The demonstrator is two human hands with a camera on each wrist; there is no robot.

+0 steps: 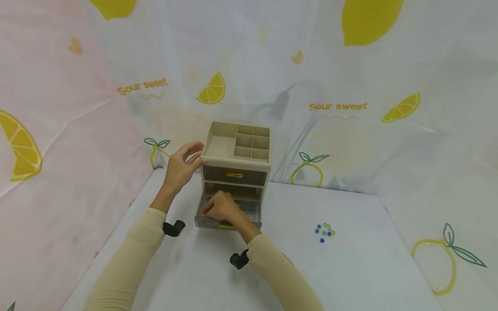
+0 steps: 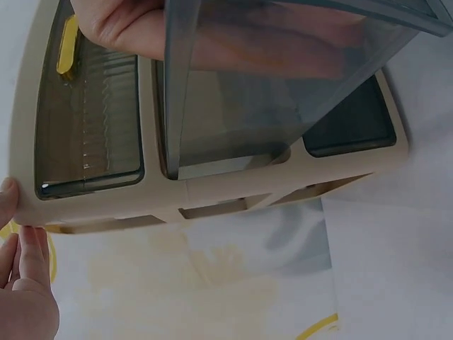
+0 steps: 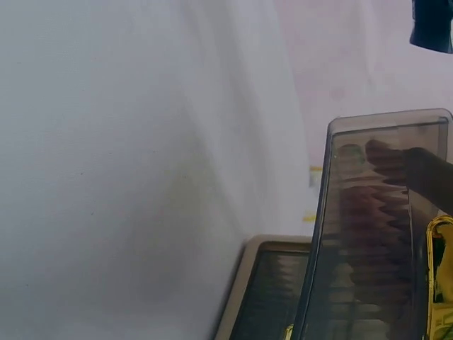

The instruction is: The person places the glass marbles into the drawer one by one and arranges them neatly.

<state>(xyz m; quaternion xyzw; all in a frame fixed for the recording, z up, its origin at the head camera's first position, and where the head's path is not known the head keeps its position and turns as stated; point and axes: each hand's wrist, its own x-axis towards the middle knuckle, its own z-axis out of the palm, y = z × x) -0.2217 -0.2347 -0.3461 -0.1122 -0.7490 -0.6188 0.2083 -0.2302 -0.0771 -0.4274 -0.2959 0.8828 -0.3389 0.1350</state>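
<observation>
Here I am on the head camera, and the left hand (image 1: 183, 168) is at the organizer (image 1: 236, 162), fingers straight and lightly spread, the thumb touching the upper left front corner, the fingertips along its left side. No pinch there! The organizer stands upright by the back edge of the worktop (image 1: 362, 259), left of that edge's middle. Down below, the right hand (image 1: 221, 205) reaches into the pulled-out middle drawer (image 1: 208, 222), fingers pointing down inside; whether they pinch anything, I can't tell. My right wrist view gives me a small greenish shape (image 3: 350, 153) behind the smoky drawer front, near the fingertips, too dim to name. The top drawer (image 1: 212, 174) is closed, and so is the bottom drawer (image 2: 350, 117) in my left wrist view. And over right, blue and green marbles (image 1: 324, 233) cluster nearer the worktop's right edge than its left, well apart from both hands.
</observation>
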